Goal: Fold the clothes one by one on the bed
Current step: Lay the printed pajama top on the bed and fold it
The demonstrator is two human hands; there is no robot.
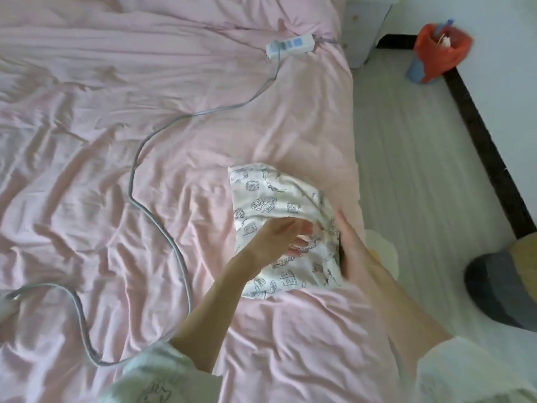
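Note:
A white garment with a grey printed pattern [270, 199] lies folded into a compact bundle near the right edge of the pink bed [116, 170]. My left hand [283, 237] hovers over the middle of the bundle, palm turned up and fingers loosely spread, holding nothing that I can see. My right hand [348, 242] lies flat along the bundle's right side, fingers straight and pointing away from me, touching the cloth's edge.
A white controller [290, 45] lies at the far side of the bed, and its grey cable [139, 158] snakes across the sheet toward the left edge. A red bag on a blue bin [436, 56] stands on the floor. A dark slipper [499, 289] is at right.

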